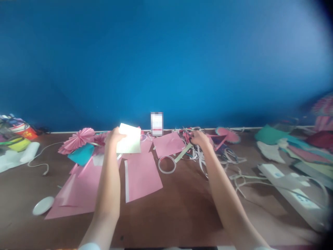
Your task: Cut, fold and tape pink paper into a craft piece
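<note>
My left hand (113,138) grips a pale, nearly white sheet of paper (130,140) by its left edge, thumb on top, and holds it raised above the pink paper. My right hand (201,139) reaches into a tangle of paper strips (194,154), fingers curled in. A small dark thing shows at its fingertips, but I cannot make out what it is. Between my arms lie a pink sheet (143,177) with a white strip along its left edge, and a smaller pink piece (169,144). A ring-shaped roll of tape (167,165) lies near the strips.
Folded pink paper fans (80,139) and a teal piece (82,153) lie left, above more pink sheets (78,194). A white oval disc (43,205) is nearby. A phone-like screen (156,125) stands against the blue wall. Right are a power strip (283,185) with cables and coloured papers (270,134).
</note>
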A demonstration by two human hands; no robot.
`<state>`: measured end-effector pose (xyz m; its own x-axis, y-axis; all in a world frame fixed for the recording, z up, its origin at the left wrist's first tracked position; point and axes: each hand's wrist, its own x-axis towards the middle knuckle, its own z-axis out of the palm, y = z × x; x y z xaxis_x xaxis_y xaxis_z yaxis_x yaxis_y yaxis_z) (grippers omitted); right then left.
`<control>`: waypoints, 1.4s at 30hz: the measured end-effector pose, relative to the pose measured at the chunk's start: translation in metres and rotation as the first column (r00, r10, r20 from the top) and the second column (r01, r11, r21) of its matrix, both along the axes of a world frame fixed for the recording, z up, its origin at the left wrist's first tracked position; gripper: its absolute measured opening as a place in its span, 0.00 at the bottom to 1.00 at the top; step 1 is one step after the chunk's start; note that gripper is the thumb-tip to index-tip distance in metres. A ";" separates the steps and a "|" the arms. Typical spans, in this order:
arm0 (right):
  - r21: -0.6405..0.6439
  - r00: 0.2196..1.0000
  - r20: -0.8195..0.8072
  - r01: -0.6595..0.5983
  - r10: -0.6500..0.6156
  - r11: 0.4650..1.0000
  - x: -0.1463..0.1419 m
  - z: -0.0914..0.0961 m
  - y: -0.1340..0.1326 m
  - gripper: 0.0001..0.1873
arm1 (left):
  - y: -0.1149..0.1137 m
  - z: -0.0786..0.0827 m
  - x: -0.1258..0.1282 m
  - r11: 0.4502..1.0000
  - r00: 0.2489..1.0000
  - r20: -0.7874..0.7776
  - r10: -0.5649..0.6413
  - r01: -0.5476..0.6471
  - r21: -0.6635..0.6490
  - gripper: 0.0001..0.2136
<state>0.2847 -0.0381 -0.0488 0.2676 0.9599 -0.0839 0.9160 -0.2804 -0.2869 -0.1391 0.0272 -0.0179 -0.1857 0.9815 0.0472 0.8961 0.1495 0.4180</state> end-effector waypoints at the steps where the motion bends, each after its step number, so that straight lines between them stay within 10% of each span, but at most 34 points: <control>1: 0.012 1.000 -0.007 -0.005 0.005 1.000 -0.001 0.001 0.000 0.19 | -0.001 0.002 0.003 0.999 0.999 -0.029 0.022 -0.021 0.045 0.26; 6: 0.106 0.995 -0.066 -0.071 0.078 0.992 -0.003 0.018 -0.004 0.22 | -0.004 0.015 0.024 0.963 0.982 -0.112 0.150 -0.119 0.244 0.31; 9: 0.250 0.954 -0.193 -0.180 0.231 0.952 -0.004 0.038 -0.013 0.21 | -0.007 0.023 0.045 0.958 0.985 -0.003 -0.175 0.171 0.232 0.26; 13: 0.510 0.733 -0.478 -0.218 0.485 0.832 -0.019 0.067 -0.034 0.19 | -0.026 0.029 0.091 0.678 0.585 0.362 -0.726 0.695 0.238 0.23; 18: 0.579 0.488 -0.617 -0.251 0.618 0.776 -0.050 0.088 -0.054 0.17 | -0.053 0.033 0.129 0.433 0.293 0.509 -0.809 0.883 0.181 0.28; 21: 0.568 0.481 -0.620 -0.269 0.620 0.777 -0.058 0.090 -0.056 0.16 | -0.045 0.026 0.115 0.411 0.402 0.449 -0.798 0.908 -0.082 0.29; 25: 0.564 0.477 -0.629 -0.263 0.614 0.783 -0.056 0.089 -0.054 0.16 | -0.015 -0.002 0.088 0.624 0.709 0.125 -0.694 0.679 -0.387 0.25; 27: 0.564 0.474 -0.638 -0.249 0.607 0.787 -0.054 0.088 -0.053 0.16 | -0.003 -0.017 0.084 0.619 0.763 0.067 -0.643 0.569 -0.541 0.25; 35: 0.571 0.469 -0.660 -0.195 0.587 0.798 -0.048 0.084 -0.050 0.20 | 0.008 -0.044 0.100 0.521 0.741 0.100 -0.664 0.553 -0.650 0.17; 42: 0.563 0.451 -0.688 -0.161 0.568 0.810 -0.050 0.087 -0.052 0.22 | 0.003 -0.033 0.091 0.477 0.677 0.200 -0.708 0.668 -0.571 0.11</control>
